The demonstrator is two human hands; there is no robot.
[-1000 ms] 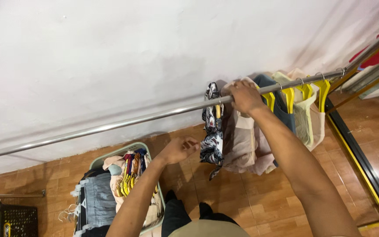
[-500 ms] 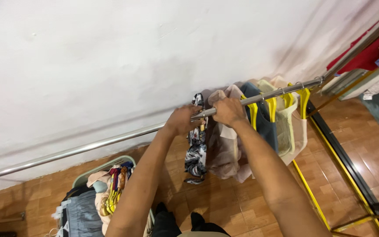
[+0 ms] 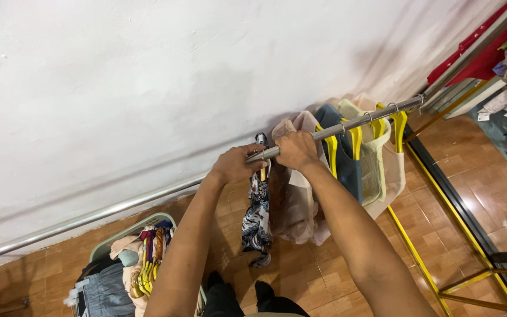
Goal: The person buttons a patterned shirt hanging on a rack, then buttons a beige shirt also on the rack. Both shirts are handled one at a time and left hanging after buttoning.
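White wall backs rail (image 3: 148,196); left hand (image 3: 234,166), right hand (image 3: 296,150) grip it.

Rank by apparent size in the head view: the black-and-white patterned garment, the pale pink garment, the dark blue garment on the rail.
1. Pale pink garment, largest.
2. Black-and-white patterned garment and dark blue garment: alike; the blue is partly hidden, so unranked.

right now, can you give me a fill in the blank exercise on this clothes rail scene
1. Both hands, the left hand and the right hand, rest on the metal ____.
2. The hangers on the rail are ____ in colour.
3. The patterned garment hangs just below the ____ hand.
4. The basket of clothes stands on the ____.

Missing words: rail; yellow; left; floor
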